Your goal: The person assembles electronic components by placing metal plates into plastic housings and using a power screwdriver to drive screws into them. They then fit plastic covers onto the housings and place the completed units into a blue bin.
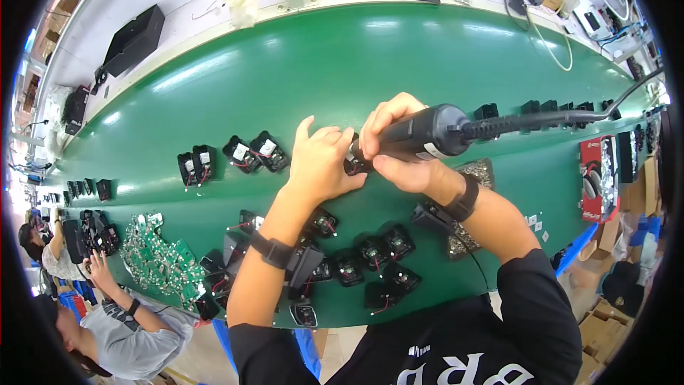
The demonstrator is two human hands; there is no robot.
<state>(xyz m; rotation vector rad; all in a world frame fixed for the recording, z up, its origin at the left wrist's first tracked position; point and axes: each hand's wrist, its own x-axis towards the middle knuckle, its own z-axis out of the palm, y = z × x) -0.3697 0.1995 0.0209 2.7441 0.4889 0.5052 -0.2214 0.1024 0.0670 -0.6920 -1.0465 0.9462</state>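
Nearest, loose black units (349, 269) on green worktop (285, 57). Beyond, left hand (322, 164) pinches small black housing (354, 165) on worktop; right hand (407, 173) wraps black corded tool (417, 134), tip hidden. Farther, open black box (134, 39).

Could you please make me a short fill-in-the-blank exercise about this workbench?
The black corded tool is gripped by the person's ____ hand.
The work surface is coloured ____.
The heap of circuit boards lies to the person's ____.
A black band circles each ____.

Missing words: right; green; left; wrist.
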